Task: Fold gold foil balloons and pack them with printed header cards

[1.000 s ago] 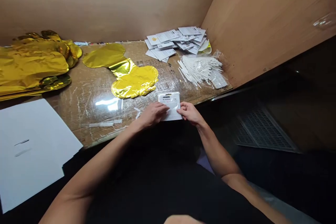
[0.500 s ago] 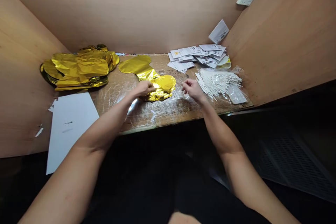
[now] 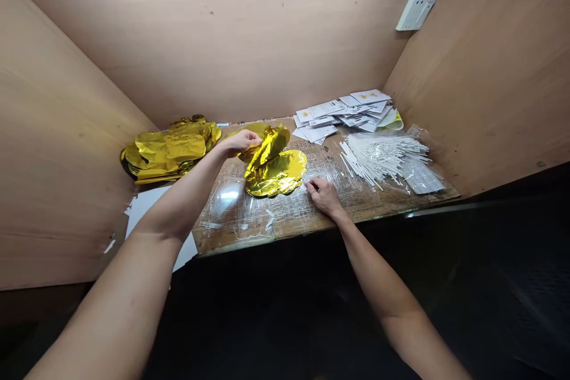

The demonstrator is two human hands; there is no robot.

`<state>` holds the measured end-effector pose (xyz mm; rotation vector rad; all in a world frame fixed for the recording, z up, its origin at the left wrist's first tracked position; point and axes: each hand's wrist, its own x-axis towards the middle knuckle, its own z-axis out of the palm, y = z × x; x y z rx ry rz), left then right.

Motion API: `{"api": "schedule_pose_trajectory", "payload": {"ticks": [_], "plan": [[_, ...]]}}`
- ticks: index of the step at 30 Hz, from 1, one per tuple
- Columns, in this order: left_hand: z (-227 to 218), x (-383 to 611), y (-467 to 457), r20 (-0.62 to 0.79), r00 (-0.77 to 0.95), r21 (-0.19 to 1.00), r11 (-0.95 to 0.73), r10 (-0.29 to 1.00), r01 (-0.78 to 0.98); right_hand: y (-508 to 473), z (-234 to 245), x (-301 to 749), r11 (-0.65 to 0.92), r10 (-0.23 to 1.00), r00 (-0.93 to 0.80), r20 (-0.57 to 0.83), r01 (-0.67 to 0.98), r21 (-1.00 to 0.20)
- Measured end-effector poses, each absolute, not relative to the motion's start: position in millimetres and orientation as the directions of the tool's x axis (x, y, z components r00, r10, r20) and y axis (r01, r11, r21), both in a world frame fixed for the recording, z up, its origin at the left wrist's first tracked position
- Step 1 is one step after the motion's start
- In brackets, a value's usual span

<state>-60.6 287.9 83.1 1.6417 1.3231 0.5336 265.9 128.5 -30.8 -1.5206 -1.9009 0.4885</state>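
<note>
My left hand is closed on a gold foil balloon, lifting one crumpled flap off the work surface. The rest of the foil, a rounded, lobed part, lies flat on the clear-taped board. My right hand rests just right of that foil, with its fingers curled together. Whatever those fingers hold, if anything, is too small to make out. A stack of flat gold foil balloons lies further left. At the back right is a heap of white printed packets.
White sticks spill from a clear plastic bag on the right. A white sheet lies partly under my left forearm. Scraps of white tape are near the front edge. Wooden panels enclose the board, and a power socket is on the wall.
A white packet that was in the air has landed on the heap. My left hand has raised and folded back the gold foil. My right hand has come nearer the foil's edge.
</note>
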Motion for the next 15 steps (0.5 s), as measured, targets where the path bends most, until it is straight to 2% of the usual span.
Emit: {"api": "schedule_pose_trajectory", "payload": {"ticks": [7, 12, 15], "plan": [[40, -40, 271, -0.221, 0.379, 0.782, -0.069, 0.898, 0.620, 130, -37, 266, 0.261, 0.959, -0.116, 0.258, 0.715, -0.648], [63, -73, 298, -0.186, 0.276, 0.745, -0.048, 0.943, 0.665, 130, -36, 266, 0.263, 0.959, -0.124, 0.253, 0.718, -0.645], [84, -98, 314, -0.127, 0.247, 0.654, -0.106, 0.961, 0.749, 130, -35, 265, 0.242, 0.965, -0.114, 0.235, 0.724, -0.646]]}}
